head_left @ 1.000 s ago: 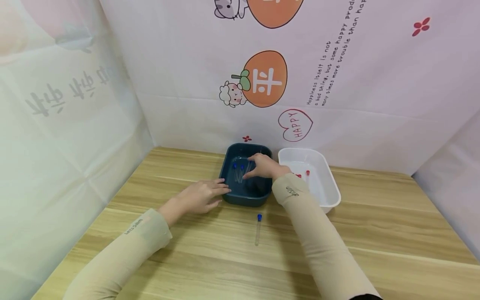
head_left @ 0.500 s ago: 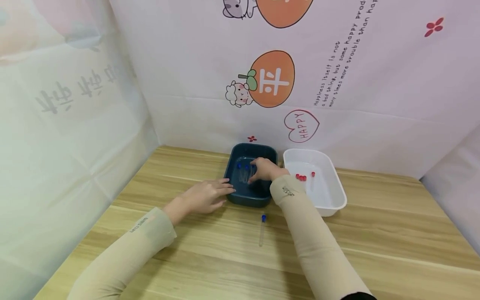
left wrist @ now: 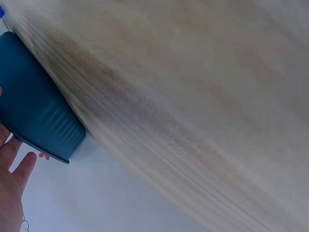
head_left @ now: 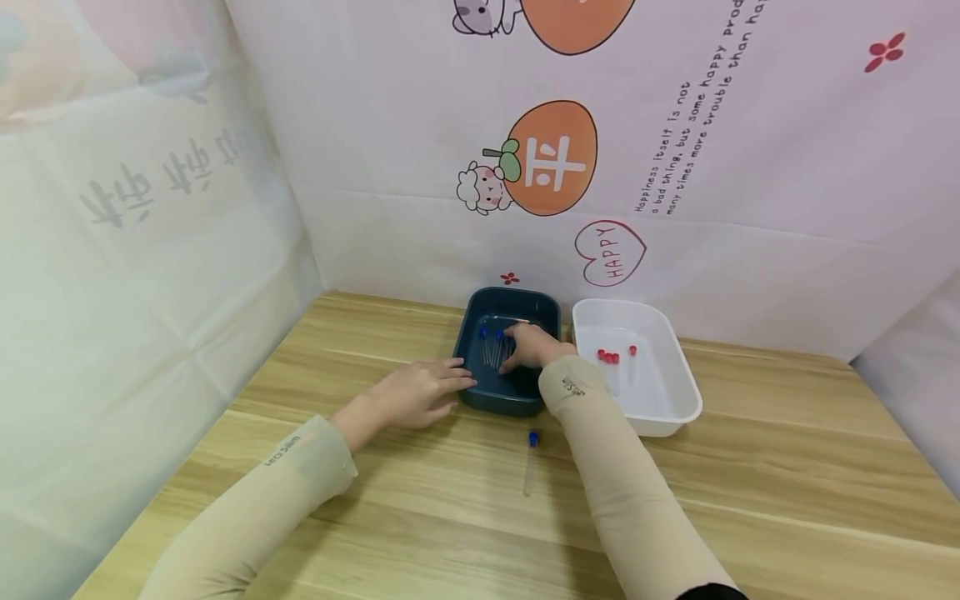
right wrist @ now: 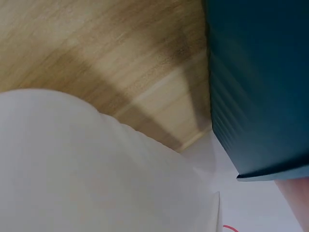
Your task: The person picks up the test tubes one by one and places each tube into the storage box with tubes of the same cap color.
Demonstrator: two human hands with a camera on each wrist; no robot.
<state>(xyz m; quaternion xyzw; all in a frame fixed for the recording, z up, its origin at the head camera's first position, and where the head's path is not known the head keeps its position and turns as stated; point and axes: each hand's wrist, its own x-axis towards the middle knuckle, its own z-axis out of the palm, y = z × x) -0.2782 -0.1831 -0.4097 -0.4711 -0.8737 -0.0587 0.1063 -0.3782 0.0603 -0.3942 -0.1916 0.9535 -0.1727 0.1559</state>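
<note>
In the head view a dark blue plastic bin [head_left: 501, 402] stands against the backdrop. Inside lie several clear test tubes [head_left: 492, 350] with blue caps. My right hand [head_left: 534, 344] reaches into this bin, its thumb and fingers curved around the rightmost tubes. I cannot tell whether it pinches one. My left hand [head_left: 420, 392] touches the bin's left rim with extended fingers. The left wrist view has that hand [left wrist: 10, 188] at the rim of the blue bin [left wrist: 41, 104]. One more blue-capped tube [head_left: 528, 471] lies on the table in front.
Right beside the blue bin stands a white bin [head_left: 678, 400] holding several red-capped tubes [head_left: 608, 358]. A printed cloth backdrop [head_left: 412, 242] rises behind the wooden table [head_left: 420, 525]. The right wrist view shows a narrow gap between the white wall [right wrist: 96, 159] and the blue wall [right wrist: 256, 87].
The head view has shifted, so everything appears farther right. My right hand stays over the tubes in the blue bin with only slight motion; my left hand keeps touching the rim.
</note>
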